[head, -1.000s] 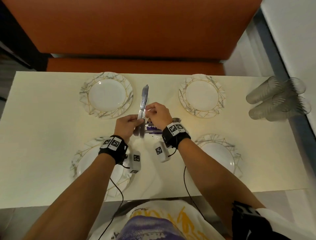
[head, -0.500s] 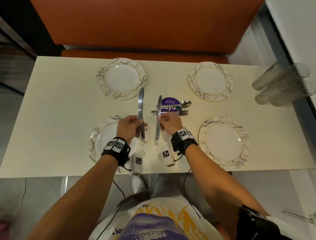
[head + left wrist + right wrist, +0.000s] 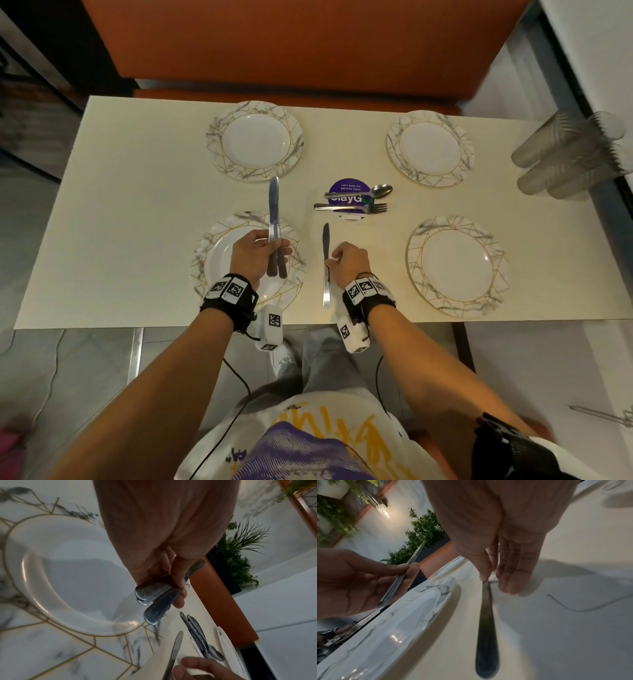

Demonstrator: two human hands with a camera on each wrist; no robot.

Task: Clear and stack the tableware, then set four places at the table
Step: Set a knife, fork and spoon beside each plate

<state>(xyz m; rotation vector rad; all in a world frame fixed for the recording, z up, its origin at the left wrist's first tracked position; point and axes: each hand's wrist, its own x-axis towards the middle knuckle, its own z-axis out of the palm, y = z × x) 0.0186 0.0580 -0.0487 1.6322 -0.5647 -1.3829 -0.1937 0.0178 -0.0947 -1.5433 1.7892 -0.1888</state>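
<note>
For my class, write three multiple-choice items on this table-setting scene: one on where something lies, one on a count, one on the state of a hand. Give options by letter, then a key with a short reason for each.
1. Where do the spoon and fork lie?
A. On the purple round sticker
B. On a plate
C. On the floor

2. How many plates are on the table?
A. Two
B. Four
C. Six

3. What is the right hand doing?
A. Resting flat and empty
B. Pinching a single knife
C. Lifting a cup

Key: 1 A, both cross the sticker at the table's middle. 2 B, one patterned plate near each corner. 3 B, thumb and fingers pinch the knife beside the near left plate.
</note>
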